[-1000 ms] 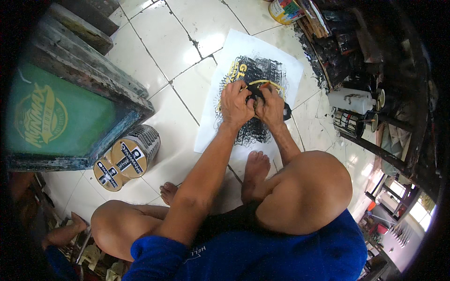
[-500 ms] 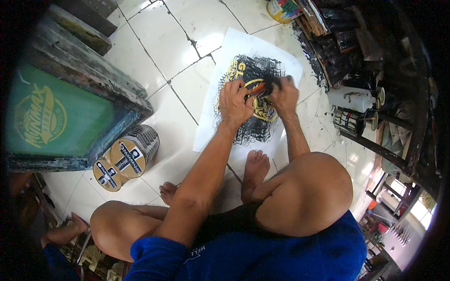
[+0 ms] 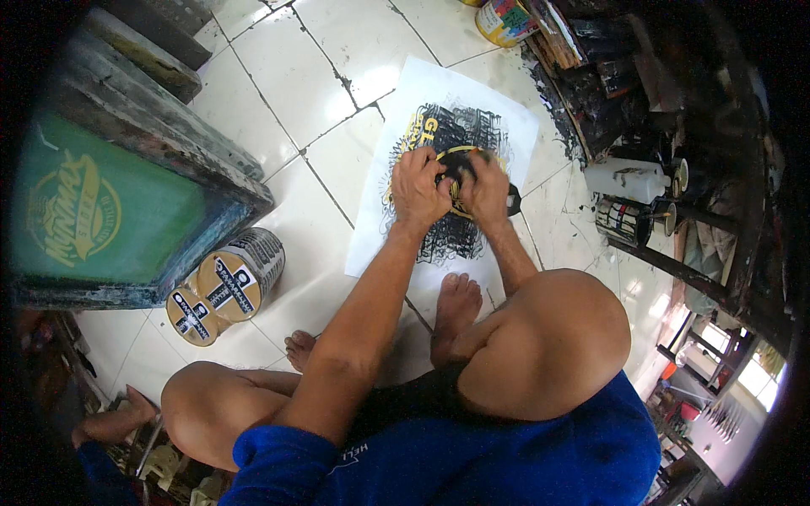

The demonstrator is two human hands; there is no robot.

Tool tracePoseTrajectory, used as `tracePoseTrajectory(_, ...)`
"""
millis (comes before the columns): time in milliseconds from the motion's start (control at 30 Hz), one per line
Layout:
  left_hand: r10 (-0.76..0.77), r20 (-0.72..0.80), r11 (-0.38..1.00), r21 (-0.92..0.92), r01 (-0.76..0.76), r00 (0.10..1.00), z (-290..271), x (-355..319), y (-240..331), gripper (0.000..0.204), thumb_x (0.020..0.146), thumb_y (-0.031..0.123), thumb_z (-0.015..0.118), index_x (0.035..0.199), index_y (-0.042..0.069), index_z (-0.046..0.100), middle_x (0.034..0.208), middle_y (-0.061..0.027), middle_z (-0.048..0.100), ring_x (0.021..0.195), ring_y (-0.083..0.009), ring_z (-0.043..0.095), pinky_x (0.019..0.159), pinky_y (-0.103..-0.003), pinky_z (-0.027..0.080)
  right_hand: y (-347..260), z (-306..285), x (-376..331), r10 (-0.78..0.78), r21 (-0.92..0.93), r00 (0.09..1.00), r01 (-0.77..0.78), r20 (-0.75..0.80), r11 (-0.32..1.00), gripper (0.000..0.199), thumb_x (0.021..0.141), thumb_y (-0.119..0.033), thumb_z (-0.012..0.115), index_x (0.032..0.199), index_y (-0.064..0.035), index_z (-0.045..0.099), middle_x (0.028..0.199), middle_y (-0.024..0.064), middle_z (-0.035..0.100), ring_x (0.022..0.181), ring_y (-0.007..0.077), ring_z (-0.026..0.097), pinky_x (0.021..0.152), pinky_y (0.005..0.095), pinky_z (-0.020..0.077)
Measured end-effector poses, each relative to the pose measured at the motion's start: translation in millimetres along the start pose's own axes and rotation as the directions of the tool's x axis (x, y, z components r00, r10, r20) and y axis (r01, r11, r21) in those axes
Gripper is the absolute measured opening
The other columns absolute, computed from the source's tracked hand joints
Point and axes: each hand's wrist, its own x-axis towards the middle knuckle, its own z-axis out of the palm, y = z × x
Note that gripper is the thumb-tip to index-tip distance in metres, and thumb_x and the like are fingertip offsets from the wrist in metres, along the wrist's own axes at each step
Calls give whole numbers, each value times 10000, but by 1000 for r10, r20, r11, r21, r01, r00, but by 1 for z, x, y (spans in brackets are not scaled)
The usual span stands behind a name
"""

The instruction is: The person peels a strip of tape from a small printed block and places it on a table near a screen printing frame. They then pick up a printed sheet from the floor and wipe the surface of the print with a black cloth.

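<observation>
On the floor in front of me lies a large white sheet (image 3: 378, 221), printed with layered black and yellow lettering and a yellow ring. My left hand (image 3: 418, 191) is over the middle of the print, its fingers curled and pinched together. Close to its right is my right hand (image 3: 484, 191), bent fingers pointing down at the ring. A small dark piece (image 3: 514, 201) sticks out beside the right hand; its kind cannot be told. What the fingers hold is mostly hidden beneath them.
A framed green printing screen (image 3: 126, 202) leans at the left, next to stacked cans (image 3: 232, 282). At the right are a white plastic bottle (image 3: 624, 179), a dark-stained can (image 3: 620, 221) and a dark wooden rack (image 3: 700, 278). A colourful paint can (image 3: 504, 24) stands at the far side.
My right hand has moved left and nearer me, closer to my left hand. The orange piece between the hands no longer shows; a dark piece now shows beside the right hand.
</observation>
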Motion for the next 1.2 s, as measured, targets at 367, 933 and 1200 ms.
tracePoseTrajectory(367,30,-15,1000,7,-30,999,1,-1,-2,256,621,77,810,832,68,665,1054,-74,590,1009,-292,544,854,-427,410,2,-7,5,-27,-28,995,30,99,999,256,790,-35,671,1045,-13,664,1047,240,638,927,430,643,805,473,524)
tracePoseTrajectory(933,40,-22,999,-35,-41,999,2,2,2,247,648,93,812,853,81,674,1056,-76,586,988,-290,540,844,-418,409,50,-28,30,344,160,936,-331,-67,930,314,827,-30,716,1135,-11,655,1057,199,692,899,293,685,795,384,537)
tracePoseTrajectory(1200,55,-13,998,-22,-55,998,6,2,-9,390,754,20,685,1144,20,676,1076,-127,568,1009,-322,538,896,-445,422,42,-37,10,621,741,761,-525,187,419,233,897,51,670,1126,9,673,948,73,696,819,111,635,707,245,524)
